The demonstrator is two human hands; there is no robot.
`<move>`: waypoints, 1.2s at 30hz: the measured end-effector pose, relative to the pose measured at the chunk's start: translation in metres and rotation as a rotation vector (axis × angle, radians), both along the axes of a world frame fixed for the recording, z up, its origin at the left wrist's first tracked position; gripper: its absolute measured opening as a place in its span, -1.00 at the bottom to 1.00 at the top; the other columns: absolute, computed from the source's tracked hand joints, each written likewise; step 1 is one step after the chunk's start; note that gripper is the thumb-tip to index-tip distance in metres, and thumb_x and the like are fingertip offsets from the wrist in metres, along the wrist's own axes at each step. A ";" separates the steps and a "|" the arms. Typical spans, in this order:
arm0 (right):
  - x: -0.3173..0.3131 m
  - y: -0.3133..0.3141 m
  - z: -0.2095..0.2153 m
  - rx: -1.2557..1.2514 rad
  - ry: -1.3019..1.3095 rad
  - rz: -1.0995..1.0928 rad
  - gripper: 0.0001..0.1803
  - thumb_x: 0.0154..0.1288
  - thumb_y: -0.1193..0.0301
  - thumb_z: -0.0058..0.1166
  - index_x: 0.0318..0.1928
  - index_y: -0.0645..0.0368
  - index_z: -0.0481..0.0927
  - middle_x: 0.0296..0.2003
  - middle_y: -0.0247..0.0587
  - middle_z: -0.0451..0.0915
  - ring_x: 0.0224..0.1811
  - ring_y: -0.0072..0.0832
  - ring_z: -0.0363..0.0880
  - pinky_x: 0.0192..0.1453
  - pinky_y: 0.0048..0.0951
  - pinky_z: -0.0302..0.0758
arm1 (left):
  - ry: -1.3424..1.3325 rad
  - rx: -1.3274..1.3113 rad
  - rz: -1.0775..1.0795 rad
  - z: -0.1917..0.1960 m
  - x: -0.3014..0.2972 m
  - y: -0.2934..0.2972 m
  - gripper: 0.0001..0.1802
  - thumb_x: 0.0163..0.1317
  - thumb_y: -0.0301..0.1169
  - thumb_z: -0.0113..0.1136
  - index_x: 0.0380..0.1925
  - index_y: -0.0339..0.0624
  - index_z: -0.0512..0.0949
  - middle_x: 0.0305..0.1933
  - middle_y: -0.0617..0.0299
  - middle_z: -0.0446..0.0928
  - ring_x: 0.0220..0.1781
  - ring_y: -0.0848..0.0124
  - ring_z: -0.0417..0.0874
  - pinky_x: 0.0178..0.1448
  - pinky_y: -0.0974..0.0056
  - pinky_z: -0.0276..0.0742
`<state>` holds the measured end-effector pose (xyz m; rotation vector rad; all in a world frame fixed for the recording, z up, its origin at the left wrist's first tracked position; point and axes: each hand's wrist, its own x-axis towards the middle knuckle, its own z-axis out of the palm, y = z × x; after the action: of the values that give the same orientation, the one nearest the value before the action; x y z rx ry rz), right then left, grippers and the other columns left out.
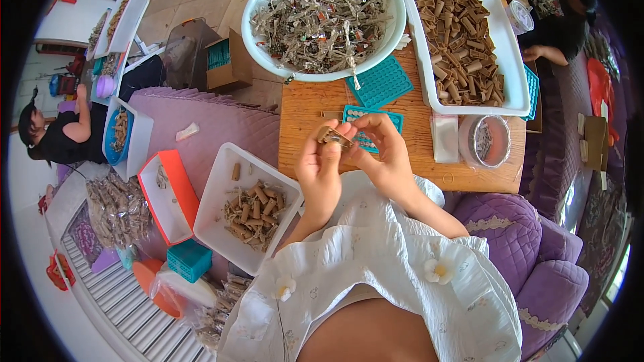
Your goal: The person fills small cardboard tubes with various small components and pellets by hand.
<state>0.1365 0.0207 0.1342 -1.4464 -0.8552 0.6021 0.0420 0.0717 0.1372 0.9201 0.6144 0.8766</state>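
the left hand (318, 174) pinches a small brown piece (333, 137) in its fingers. the right hand (389, 164) has its fingers close by; i cannot tell if they grip it too. the piece is near the blue-green tray (397, 122) on the table (302, 134).

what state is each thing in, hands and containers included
brown piece, held aloft
left hand, closed on that piece
right hand, close to it, grip unclear
pale round basin, heaped, uncovered
white tray, uncovered, well filled
white bin, open, partly filled
orange box, open, little inside
cardboard box, open
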 end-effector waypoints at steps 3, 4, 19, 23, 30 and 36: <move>-0.005 -0.002 -0.006 -0.037 0.167 0.010 -0.71 -0.09 0.63 0.02 -0.28 0.25 0.32 -0.35 -0.16 0.48 -0.29 -0.47 0.49 -0.14 -0.49 0.41 | 0.132 0.184 -0.027 -0.009 0.001 -0.009 -0.70 0.19 -0.51 -0.12 -0.06 -0.36 0.29 -0.13 0.07 0.45 -0.09 0.38 0.47 -0.01 0.36 0.38; -0.005 -0.002 -0.011 -0.045 0.182 0.013 -0.72 -0.09 0.62 0.02 -0.28 0.26 0.32 -0.37 -0.17 0.49 -0.31 -0.49 0.50 -0.16 -0.50 0.42 | 0.176 0.221 -0.023 -0.013 0.000 -0.010 -0.70 0.19 -0.52 -0.12 -0.06 -0.36 0.29 -0.14 0.08 0.45 -0.12 0.42 0.47 -0.02 0.38 0.37; 0.050 -0.039 -0.117 -0.347 -0.196 -0.189 -0.71 -0.02 0.55 0.09 -0.21 0.22 0.41 -0.41 -0.20 0.51 -0.46 -0.53 0.48 -0.42 -0.56 0.43 | 0.257 -0.192 -0.016 -0.057 -0.017 -0.002 -0.64 0.21 -0.47 -0.13 0.03 -0.26 0.24 -0.12 0.00 0.40 -0.17 0.26 0.53 -0.14 0.28 0.53; 0.063 -0.032 -0.122 -0.414 -0.479 -0.183 -0.74 0.01 0.55 0.03 -0.22 0.19 0.39 -0.43 -0.15 0.51 -0.49 -0.36 0.48 -0.46 -0.43 0.43 | 0.202 -0.253 -0.099 -0.060 -0.017 -0.003 -0.59 0.18 -0.46 -0.07 0.06 -0.28 0.22 -0.11 0.05 0.41 -0.17 0.29 0.53 -0.15 0.29 0.53; 0.062 -0.027 -0.128 -0.501 -0.821 -0.080 -0.79 0.03 0.53 -0.02 -0.25 0.16 0.36 -0.49 -0.14 0.47 -0.46 -0.22 0.46 -0.44 -0.29 0.41 | -0.015 -0.460 -0.197 -0.050 -0.019 -0.006 -0.57 0.17 -0.40 -0.02 0.05 -0.25 0.23 -0.06 0.08 0.39 -0.13 0.28 0.52 -0.09 0.27 0.50; 0.037 -0.024 -0.075 -0.193 -0.328 -0.111 -0.76 0.05 0.67 -0.06 -0.23 0.22 0.33 -0.45 -0.21 0.46 -0.42 -0.44 0.49 -0.32 -0.52 0.44 | 0.063 -0.410 -0.258 -0.045 -0.023 -0.002 -0.60 0.17 -0.42 -0.02 0.02 -0.26 0.26 -0.11 0.09 0.42 -0.14 0.30 0.52 -0.09 0.27 0.50</move>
<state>0.1730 -0.0028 0.0589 -1.7882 -0.9831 0.3749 0.0192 0.0696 0.0925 0.6374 0.6812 0.4671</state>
